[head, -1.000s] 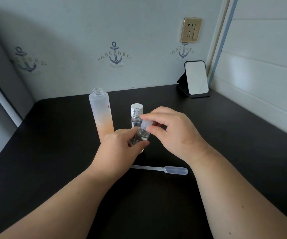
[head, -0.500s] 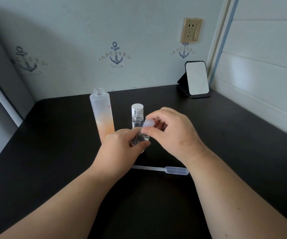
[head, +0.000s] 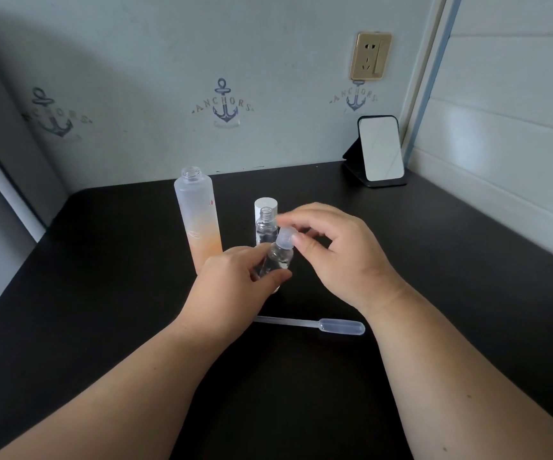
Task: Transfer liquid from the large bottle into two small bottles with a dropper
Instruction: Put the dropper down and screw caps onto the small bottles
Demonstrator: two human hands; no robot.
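1. Small bottle, clear plastic with a frosted cap, is tilting above the black desk; left hand fingers are clamping its body.
2. Right hand fingers are curling loosely at the cap; contact unclear.
3. Second small bottle, uncapped, is standing just behind, a white cylinder behind it.
4. Large bottle, frosted, orange-tinted low, is standing open at left.
5. Translucent dropper is lying flat between the forearms.
6. Mirror is leaning far right.

Single head-worn wide-angle view, looking forward and down from above the person's forearms onto a black table. Close range: both arms enter from the bottom edge and fill the lower frame. Faces the back wall; a side wall bounds the right. Edges bow from lens distortion.
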